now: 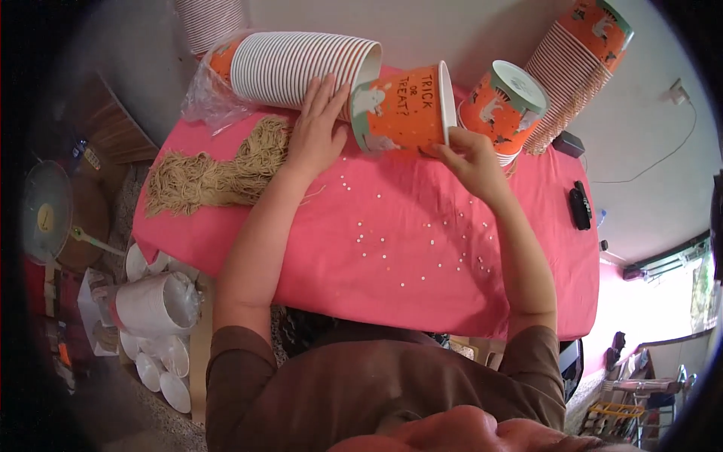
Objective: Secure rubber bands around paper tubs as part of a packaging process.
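An orange paper bucket [403, 105] with green and white Halloween pictures lies tilted on its side at the table's far middle, its white rim facing right. My right hand [474, 158] pinches that rim between thumb and fingers. To the left lies a long nested stack of the same paper buckets [290, 68], showing mostly white rims. My left hand [320, 124] rests on this stack with its fingers stretched out, near the stack's open end. The single bucket's base sits close to that open end; whether the two touch I cannot tell.
Bundled tan paper cords [218, 169] lie left of my left forearm. Small white dots [382, 239] are scattered over the pink tablecloth [324, 279]. At the right stand an upside-down bucket stack [501, 113] and a tall leaning stack [568, 71]. A black object [580, 205] lies by the right edge.
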Available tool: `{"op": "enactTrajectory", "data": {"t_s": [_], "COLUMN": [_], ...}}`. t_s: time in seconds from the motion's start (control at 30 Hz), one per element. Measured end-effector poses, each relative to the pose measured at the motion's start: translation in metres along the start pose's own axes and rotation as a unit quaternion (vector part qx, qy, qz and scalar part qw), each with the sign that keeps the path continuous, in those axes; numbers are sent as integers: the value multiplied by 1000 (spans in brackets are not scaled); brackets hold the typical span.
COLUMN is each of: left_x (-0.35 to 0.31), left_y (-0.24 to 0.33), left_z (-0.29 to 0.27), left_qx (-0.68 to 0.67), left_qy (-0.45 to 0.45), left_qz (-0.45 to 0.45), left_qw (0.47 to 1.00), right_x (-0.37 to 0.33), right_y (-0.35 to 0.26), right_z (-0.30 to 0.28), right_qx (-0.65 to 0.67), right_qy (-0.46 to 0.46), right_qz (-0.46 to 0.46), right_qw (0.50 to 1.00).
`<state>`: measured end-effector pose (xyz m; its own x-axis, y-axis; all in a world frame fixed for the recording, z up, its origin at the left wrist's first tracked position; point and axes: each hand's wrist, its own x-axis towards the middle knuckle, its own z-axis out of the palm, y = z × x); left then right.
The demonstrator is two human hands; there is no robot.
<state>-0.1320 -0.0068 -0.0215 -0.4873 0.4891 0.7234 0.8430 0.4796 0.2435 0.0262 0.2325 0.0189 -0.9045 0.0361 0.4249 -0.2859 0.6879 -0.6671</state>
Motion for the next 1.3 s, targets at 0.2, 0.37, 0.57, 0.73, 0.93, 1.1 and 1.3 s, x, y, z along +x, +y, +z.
{"op": "enactTrajectory", "data": {"t_s": [0.2,0.37,0.57,0.73,0.93,1.1,1.3], "left_x": [0,-3,-7,-12,-18,-10,-37], "left_y": [45,38,47,53,34,-8,1], "left_z": [-23,-38,-38,-32,-33,-68,-71], "left_qx": [-294,-411,-552,-511,-591,-394,-167], "left_qy": [38,-97,-148,-191,-211,-137,-279], "left_qz": [-46,-113,-145,-76,-97,-217,-179], "left_qw": [954,899,808,835,772,883,929], "right_x": [-17,-23,-37,-41,-44,-52,-50], "right_y": [-43,-58,-69,-85,-83,-95,-87], "right_z": [-32,-45,-30,-20,-34,-47,-25], "right_qx": [196,226,-122,-185,-224,-253,-187], "right_qy": [-57,7,-54,-105,-146,-165,-191], "right_qz": [74,38,-160,-220,-168,-101,-140], "right_qw": [976,973,978,952,949,948,953]}}
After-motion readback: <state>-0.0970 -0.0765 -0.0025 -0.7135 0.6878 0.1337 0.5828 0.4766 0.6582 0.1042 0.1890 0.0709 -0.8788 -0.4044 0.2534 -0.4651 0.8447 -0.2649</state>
